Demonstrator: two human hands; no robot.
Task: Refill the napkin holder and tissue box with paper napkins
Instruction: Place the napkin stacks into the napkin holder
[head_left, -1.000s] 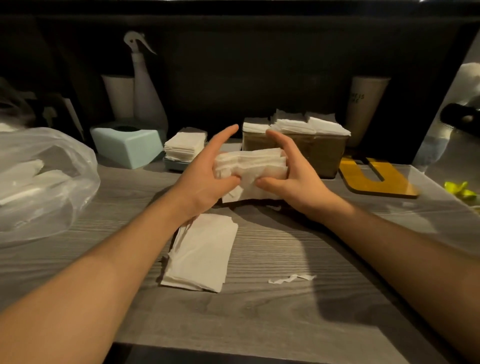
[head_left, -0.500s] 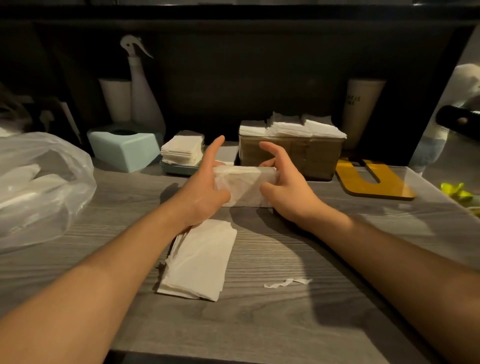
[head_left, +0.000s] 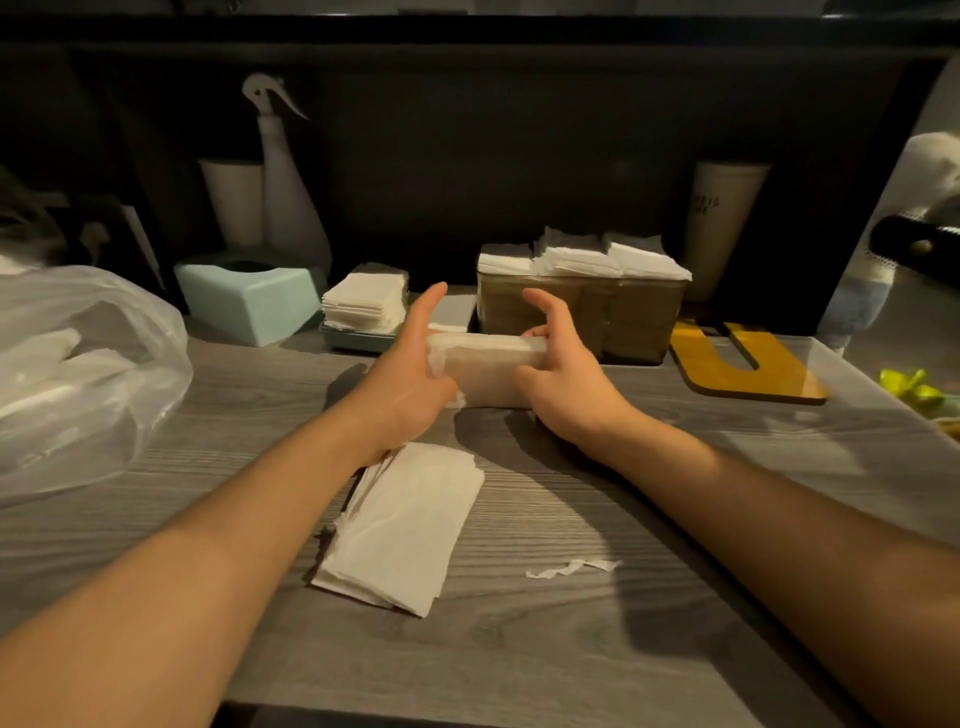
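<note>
A stack of white napkins (head_left: 485, 366) stands on edge on the grey table, squeezed between my two hands. My left hand (head_left: 413, 371) grips its left end, thumb in front and fingers up. My right hand (head_left: 563, 376) holds the right end with curled fingers. Behind them the brown napkin holder (head_left: 582, 317) is filled with white napkins on top. The mint tissue box (head_left: 249, 301) sits at the back left, its top hole dark. Another napkin pile (head_left: 410, 525) lies flat under my left wrist.
A small stack of napkins (head_left: 366, 301) sits on a tray between box and holder. A clear plastic bag (head_left: 78, 374) of napkins fills the left side. A spray bottle (head_left: 285, 187), cups, a yellow wooden piece (head_left: 748, 364) and a paper scrap (head_left: 571, 567) are around.
The napkin stack has been lowered from the air and stood on the table, squared up between both hands, which moved slightly forward and down.
</note>
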